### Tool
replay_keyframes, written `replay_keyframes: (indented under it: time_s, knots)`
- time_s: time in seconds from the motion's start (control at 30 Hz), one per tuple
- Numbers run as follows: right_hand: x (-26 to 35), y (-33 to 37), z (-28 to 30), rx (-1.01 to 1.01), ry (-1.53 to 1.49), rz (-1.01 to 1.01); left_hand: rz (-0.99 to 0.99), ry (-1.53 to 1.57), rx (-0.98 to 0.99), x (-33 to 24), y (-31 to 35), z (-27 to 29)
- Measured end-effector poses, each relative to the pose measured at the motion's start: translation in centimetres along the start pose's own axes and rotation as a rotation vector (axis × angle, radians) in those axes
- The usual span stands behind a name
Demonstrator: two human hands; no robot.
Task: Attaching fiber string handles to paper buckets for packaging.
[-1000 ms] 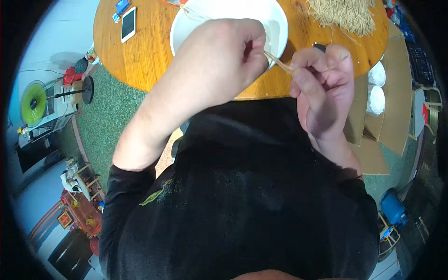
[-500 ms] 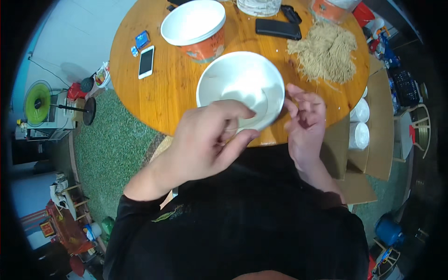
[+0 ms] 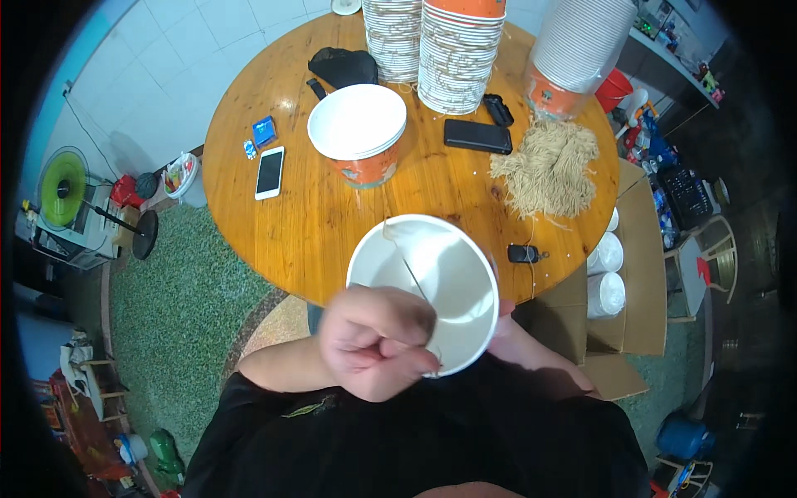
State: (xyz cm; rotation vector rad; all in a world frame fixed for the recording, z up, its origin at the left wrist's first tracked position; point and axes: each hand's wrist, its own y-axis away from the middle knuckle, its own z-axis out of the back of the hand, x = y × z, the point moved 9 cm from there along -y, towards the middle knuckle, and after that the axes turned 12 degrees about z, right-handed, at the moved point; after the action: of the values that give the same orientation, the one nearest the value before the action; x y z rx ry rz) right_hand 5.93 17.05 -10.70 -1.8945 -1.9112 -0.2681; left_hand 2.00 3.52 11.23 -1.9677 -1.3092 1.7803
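Bucket [image 3: 455, 259]: mouth up, between hands | String [image 3: 413, 274]: slants from far-left rim across mouth, nearward to left hand | Left hand [image 3: 378, 342]: nearer string, closed on it | Right hand [image 3: 503, 322]: at bucket's right wall, mostly hidden; grip cannot be told

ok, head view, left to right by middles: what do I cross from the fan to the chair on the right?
Fan → phone → tub stack with orange base → near white tub → black case → yarn → chair.
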Motion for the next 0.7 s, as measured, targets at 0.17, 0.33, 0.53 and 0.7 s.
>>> replay_keyframes:
  time_s: [0.17,0.33,0.53,0.7]
  knots:
    - [4.4,-1.9,-2.1,-0.105,0.128,0.125,0.055,-0.592,0.219,0.7,0.4,-1.2]
    - [17.3,-5.1,-1.0,-0.186,0.620,0.462,0.079,-1.014,0.026,2.7,2.8,3.2]
    - [34.6,-14.0,-11.9,0.028,1.572,0.821,0.268,-1.120,-0.302,8.3,7.4,11.3]
    - [44.6,-24.9,-21.8,0.090,1.854,0.941,0.478,-1.319,-0.259,10.5,9.0,12.7]
